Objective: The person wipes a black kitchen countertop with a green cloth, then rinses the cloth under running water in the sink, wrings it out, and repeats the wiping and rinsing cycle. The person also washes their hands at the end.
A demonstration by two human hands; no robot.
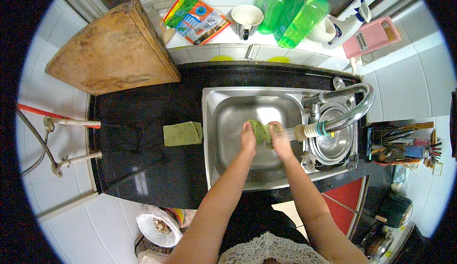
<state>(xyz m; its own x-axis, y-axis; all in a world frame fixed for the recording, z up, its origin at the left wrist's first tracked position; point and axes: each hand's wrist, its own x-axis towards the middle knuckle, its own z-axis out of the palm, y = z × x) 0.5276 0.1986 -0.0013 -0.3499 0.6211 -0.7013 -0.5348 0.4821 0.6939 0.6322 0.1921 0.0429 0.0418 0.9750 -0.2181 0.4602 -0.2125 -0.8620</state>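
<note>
Over the basin of a stainless steel sink [228,157], my left hand [248,139] and my right hand [280,140] grip a crumpled green cloth [261,132] between them. Water from the faucet's spray head [301,132] runs onto my right hand and the cloth's right side. Some of my right fingers are blurred. A folded green cloth [182,134] lies flat on the black counter, touching or close to the sink's left rim.
Metal bowls [334,139] are stacked in the sink's right compartment. A thick wooden cutting board [114,49] leans at the back left. Green bottles [303,17] and a checked mug [246,19] stand on the ledge. A utensil rack [400,146] is at the right.
</note>
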